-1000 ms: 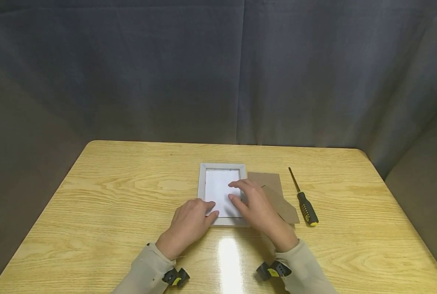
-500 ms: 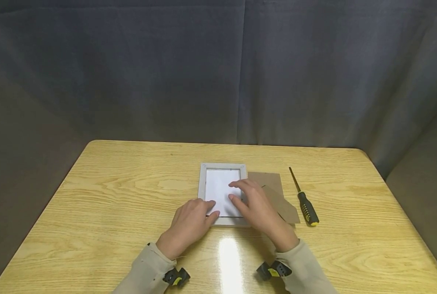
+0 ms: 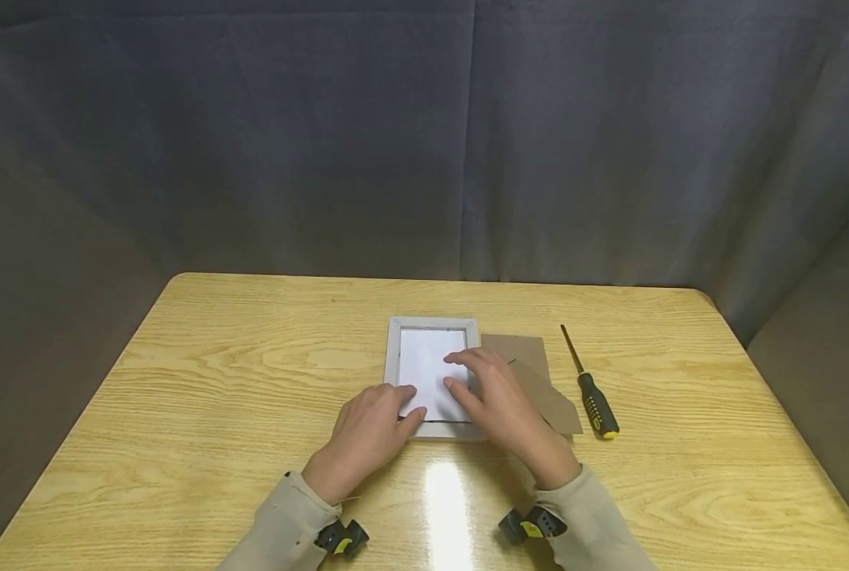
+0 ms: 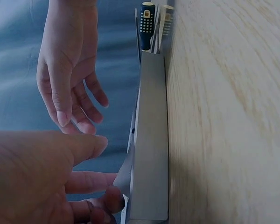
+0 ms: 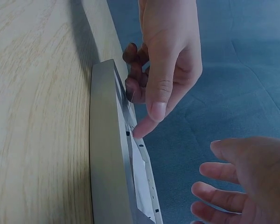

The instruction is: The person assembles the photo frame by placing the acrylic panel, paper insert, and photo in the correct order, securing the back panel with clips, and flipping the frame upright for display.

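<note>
The tabletop (image 3: 217, 381) fills the lower half of the head view, with the curtain (image 3: 324, 143) behind it across the upper half. The picture frame (image 3: 431, 323) lies flat just below and right of the view's centre, the sheet (image 3: 424, 369) inside its opening. The left grip (image 3: 369, 424) is at the frame's lower-left corner; the right grip (image 3: 499, 396) is over its right side. Right of the frame lies the board (image 3: 510, 346), with the stand piece (image 3: 558, 410) across its lower part. Farther right is the screwdriver (image 3: 597, 406), its tip toward the top, its handle toward the bottom. Both sleeves (image 3: 277, 523) enter from the bottom edge.
</note>
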Demonstrator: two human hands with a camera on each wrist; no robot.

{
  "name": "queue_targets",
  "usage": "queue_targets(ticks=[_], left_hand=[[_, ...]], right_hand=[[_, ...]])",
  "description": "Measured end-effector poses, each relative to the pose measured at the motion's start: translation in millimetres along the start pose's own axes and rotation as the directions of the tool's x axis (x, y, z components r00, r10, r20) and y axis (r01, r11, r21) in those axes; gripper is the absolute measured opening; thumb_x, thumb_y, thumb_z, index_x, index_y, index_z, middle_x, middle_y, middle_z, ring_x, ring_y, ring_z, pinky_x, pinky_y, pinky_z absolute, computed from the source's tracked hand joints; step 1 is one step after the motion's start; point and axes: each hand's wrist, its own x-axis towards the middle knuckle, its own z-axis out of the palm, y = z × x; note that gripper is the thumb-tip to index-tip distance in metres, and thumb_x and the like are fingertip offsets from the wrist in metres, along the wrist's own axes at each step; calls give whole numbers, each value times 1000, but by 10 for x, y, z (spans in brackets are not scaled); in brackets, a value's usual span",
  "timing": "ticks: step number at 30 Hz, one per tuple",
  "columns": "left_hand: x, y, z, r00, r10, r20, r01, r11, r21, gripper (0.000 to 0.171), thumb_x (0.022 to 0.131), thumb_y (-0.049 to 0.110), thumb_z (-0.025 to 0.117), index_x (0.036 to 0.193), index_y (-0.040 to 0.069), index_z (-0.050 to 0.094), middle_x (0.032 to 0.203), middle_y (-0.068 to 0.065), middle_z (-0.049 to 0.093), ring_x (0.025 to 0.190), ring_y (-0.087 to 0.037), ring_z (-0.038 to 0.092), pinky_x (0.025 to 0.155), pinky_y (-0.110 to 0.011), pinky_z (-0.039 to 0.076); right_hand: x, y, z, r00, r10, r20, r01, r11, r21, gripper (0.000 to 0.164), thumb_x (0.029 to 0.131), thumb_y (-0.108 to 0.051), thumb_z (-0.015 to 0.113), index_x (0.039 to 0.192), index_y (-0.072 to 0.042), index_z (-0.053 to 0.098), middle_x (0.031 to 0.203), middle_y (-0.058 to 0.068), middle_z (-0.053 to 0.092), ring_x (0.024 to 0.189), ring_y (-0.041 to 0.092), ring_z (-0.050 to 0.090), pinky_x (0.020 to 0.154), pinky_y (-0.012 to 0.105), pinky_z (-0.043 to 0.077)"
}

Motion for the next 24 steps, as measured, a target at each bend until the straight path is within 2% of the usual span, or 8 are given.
queue_targets(ticks=[6, 10, 13, 16, 19, 24], left_hand=[[6, 7, -33, 1000, -10, -20, 9, 1000, -22, 36, 94, 30, 71, 119, 5, 74, 98, -14, 75, 83, -25, 69, 60, -34, 50], [19, 22, -65, 999, -15, -43, 13, 999, -37, 36, 94, 30, 71, 120, 5, 74, 80, -5, 68, 68, -15, 56, 52, -27, 41], [24, 39, -91, 998, -17, -64, 14, 999, -52, 36, 94, 30, 70, 121, 6, 73, 74, 0, 61, 65, -12, 49, 51, -25, 38], [22, 55, -119, 996, -15, -84, 11, 998, -57, 36, 94, 30, 70, 121, 7, 73, 83, -1, 67, 73, -13, 56, 56, -26, 44], [17, 60, -148, 995, -11, -100, 4, 998, -62, 36, 94, 30, 70, 122, 7, 72, 96, -5, 73, 86, -20, 66, 65, -34, 52], [18, 62, -172, 994, 1, -110, -9, 997, -72, 37, 95, 31, 70, 123, 8, 72, 106, -7, 74, 102, -27, 69, 78, -43, 57]], right_hand=[[4, -1, -8, 1000, 10, -6, -10, 1000, -3, 29, 95, -18, 69, 120, -2, 69, 127, 16, 68, 126, 37, 58, 107, 55, 44], [2, 4, -23, 1000, 26, -5, -26, 1000, -8, 29, 96, -18, 69, 121, -4, 69, 129, 16, 67, 127, 37, 58, 108, 55, 44], [1, 15, -38, 999, 32, -10, -33, 999, -11, 30, 96, -19, 68, 122, -5, 69, 129, 16, 67, 128, 37, 58, 108, 55, 44], [5, 27, -65, 999, 43, -18, -43, 999, -12, 31, 96, -19, 68, 123, -5, 68, 130, 16, 66, 128, 37, 58, 108, 55, 44], [11, 39, -108, 998, 54, -25, -55, 998, -10, 31, 96, -20, 68, 124, -5, 68, 133, 19, 64, 130, 39, 56, 109, 56, 43], [12, 95, -182, 998, 55, -33, -56, 998, -42, 32, 97, -20, 67, 124, -3, 68, 137, 23, 61, 133, 41, 54, 111, 56, 42]])
